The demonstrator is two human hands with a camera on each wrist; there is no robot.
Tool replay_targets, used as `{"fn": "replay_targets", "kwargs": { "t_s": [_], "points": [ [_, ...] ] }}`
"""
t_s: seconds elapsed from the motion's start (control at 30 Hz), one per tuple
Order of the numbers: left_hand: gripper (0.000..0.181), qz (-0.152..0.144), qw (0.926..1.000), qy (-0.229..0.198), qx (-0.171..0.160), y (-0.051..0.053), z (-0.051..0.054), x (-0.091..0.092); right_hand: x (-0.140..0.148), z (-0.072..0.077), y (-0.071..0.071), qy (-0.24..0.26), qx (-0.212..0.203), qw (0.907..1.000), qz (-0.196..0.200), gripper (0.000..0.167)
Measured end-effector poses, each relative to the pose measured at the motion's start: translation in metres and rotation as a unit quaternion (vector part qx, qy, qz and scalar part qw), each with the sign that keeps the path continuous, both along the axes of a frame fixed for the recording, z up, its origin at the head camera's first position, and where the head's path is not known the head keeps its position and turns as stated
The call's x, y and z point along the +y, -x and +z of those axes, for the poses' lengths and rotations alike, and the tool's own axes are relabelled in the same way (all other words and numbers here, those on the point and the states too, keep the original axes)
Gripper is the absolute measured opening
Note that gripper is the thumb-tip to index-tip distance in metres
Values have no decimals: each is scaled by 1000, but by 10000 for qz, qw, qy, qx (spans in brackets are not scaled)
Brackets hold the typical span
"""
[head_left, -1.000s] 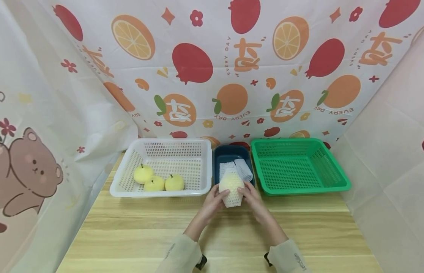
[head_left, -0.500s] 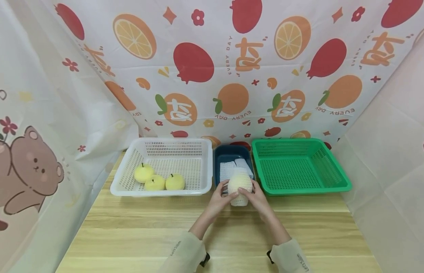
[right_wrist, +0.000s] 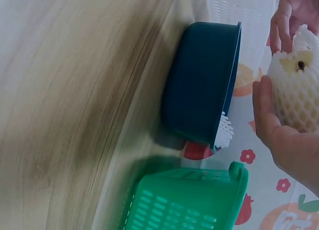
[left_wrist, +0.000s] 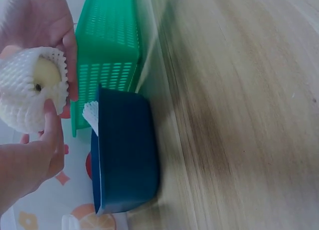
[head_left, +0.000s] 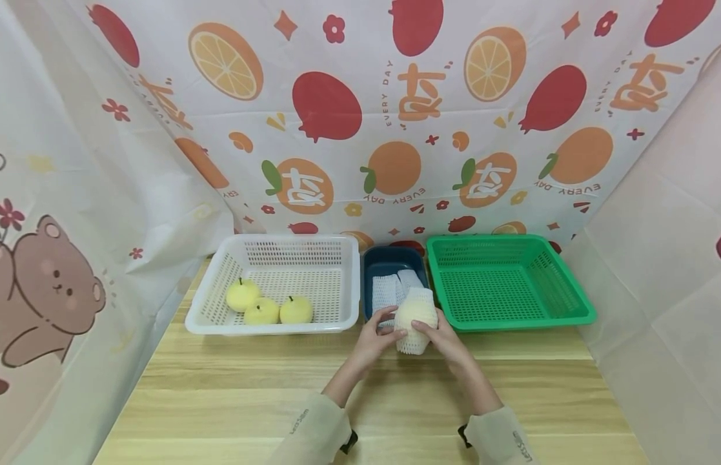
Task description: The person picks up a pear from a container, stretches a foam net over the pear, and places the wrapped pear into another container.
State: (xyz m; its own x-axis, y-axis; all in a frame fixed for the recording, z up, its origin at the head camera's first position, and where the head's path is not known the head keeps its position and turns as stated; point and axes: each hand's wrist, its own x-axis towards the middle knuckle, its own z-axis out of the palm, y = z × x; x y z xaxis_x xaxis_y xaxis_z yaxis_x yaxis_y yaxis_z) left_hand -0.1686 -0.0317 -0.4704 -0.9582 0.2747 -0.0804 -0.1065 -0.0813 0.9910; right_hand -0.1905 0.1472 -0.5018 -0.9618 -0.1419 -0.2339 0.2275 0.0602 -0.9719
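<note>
1. My left grip (head_left: 374,339) and right grip (head_left: 451,342), half-curled, hold a round, pale-yellow pear (left_wrist: 48,73) in white foam netting (head_left: 416,320).
2. It's at the head view's lower centre, before a dark-blue plastic tub (head_left: 393,256).

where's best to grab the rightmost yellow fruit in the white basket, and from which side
Probably round its sides, from above: the rightmost yellow fruit sits stem up, the white basket walls it in front, and another yellow fruit crowds its left, leaving right and far sides freest.
</note>
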Motion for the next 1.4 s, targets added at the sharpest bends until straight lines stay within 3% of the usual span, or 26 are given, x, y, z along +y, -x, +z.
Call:
{"fn": "replay_targets", "kwargs": {
  "t_s": [0.2,0.3,0.5,0.73,0.83,1.03,1.23,1.4],
  "points": [
    [52,131,9999,-12,9,0,1,1,0,3,0,-18,-74,10000,14,73],
    [52,135,9999,22,43,2,-2,1,0,3,0,229,-55,9997,10,70],
    [48,93,9996,-257,-18,13,-23,4,6,9,0,845,69,9963,-130,64],
    [46,19,9977,-602,-321,18,-35,11,19,24,4,1305,243,9880,-783,59],
    [44,71,9967,-724,-353,17,-37,14,27,30,8,1283,373,9838,-1194,58],
    [37,291,9941,-949,-445,17,-43,27,47,33,21,358,751,9735,-2131,70],
    [29,492,9914,-1064,-587,17,-48,45,68,23,36,-820,1255,9477,-2818,89],
    [28,511,9881,-1191,-826,13,-35,54,79,8,49,-1947,1356,9267,-2914,94]
  ]
}}
